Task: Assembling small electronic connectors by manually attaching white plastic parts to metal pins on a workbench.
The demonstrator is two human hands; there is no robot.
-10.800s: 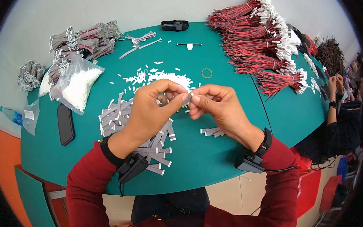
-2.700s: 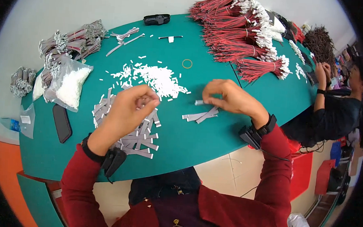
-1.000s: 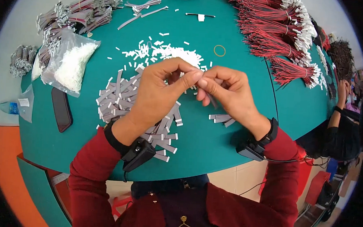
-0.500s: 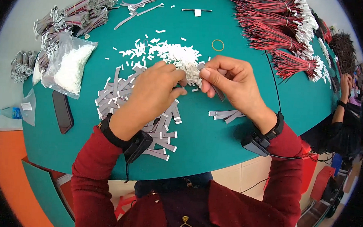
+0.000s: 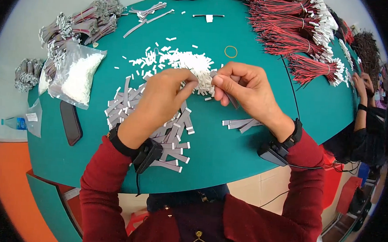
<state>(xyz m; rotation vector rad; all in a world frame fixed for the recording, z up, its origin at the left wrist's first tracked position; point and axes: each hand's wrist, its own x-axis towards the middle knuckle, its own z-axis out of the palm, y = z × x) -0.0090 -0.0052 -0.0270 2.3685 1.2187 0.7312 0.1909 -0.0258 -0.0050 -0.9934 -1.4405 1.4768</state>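
Note:
My right hand (image 5: 248,89) pinches a short grey ribbon cable (image 5: 232,101) between thumb and fingers; one end pokes out below the fingers. My left hand (image 5: 167,91) is at the near edge of a heap of small white connector housings (image 5: 186,59), thumb and forefinger brought together. Whatever lies between those fingertips is too small to make out. Beneath my left hand and wrist spreads a pile of grey ribbon cables (image 5: 176,131) with white ends. A few more such cables (image 5: 240,123) lie below my right hand.
A clear bag of white housings (image 5: 78,75), a dark phone (image 5: 71,122) and bundled grey cables (image 5: 83,21) are on the left. Red-and-black wire bundles (image 5: 290,34) fill the far right. A rubber band (image 5: 231,52) lies beyond my right hand. Another person's hands (image 5: 362,84) show at right.
My left thumb has risen to meet the forefinger beside the white heap. My right hand keeps its hold on the ribbon cable. The whole view has shifted slightly.

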